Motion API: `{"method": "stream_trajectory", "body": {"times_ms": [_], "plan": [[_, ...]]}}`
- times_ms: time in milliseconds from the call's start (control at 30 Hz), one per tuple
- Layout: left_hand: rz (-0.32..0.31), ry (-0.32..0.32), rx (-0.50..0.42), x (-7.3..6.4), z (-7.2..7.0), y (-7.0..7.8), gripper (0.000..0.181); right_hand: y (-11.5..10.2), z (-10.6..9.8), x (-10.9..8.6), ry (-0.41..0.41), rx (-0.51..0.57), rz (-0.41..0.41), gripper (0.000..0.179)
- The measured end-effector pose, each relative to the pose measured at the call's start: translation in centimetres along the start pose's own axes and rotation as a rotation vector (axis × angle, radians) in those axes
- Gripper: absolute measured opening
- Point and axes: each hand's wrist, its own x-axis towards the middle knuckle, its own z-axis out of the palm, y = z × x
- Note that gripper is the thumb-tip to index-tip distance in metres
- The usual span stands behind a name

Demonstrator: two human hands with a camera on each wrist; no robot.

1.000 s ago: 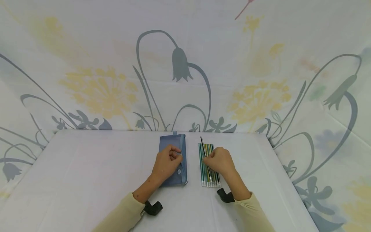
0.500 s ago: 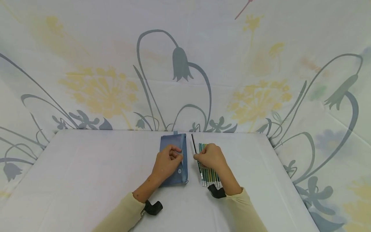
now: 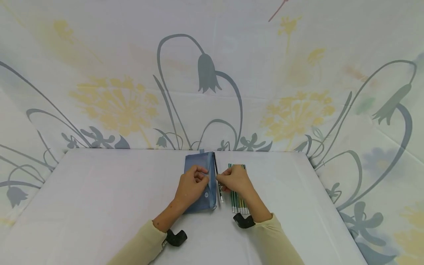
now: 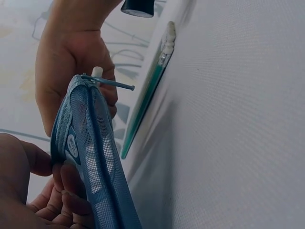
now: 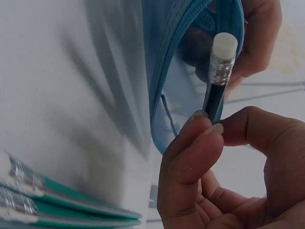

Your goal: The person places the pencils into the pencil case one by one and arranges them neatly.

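A blue mesh zip pencil case [image 3: 195, 198] lies on the white table, its zipped side facing right. My left hand [image 3: 191, 186] pinches the edge of its opening, which gapes wide in the right wrist view. Between thumb and fingers, my right hand [image 3: 236, 179] holds a dark pencil [image 5: 216, 98] with a silver ferrule and white eraser, right at the mouth of the case. The pencil's far part is hidden by the fingers and case in that view. Beside the right hand lies a row of pencils [image 3: 240, 206], mostly green, partly covered by the hand.
The white table [image 3: 109, 198] meets a flower-printed cloth backdrop [image 3: 212, 110] behind and at both sides. Black wrist-camera mounts [image 3: 176, 238] stick out from under both cream sleeves [image 3: 140, 241].
My right hand has carried the dark pencil leftward, from above the row of pencils to the edge of the pencil case. My left hand stays in place, holding the case.
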Motion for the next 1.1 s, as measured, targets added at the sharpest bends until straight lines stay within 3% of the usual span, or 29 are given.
{"method": "stream_trajectory", "body": {"times_ms": [267, 700, 1100], "plan": [[0.019, -0.021, -0.021, 0.0, 0.2, 0.0, 0.013, -0.1, 0.9, 0.0, -0.008, 0.145, 0.032, 0.014], [0.015, -0.040, -0.031, -0.1, 0.3, 0.0, 0.014, 0.0, 1.8, 0.4, 0.005, 0.091, 0.034, 0.017], [0.005, -0.046, -0.032, -0.1, 0.3, -0.2, 0.014, -0.1, 0.8, -0.1, 0.044, 0.031, -0.029, 0.011]]}}
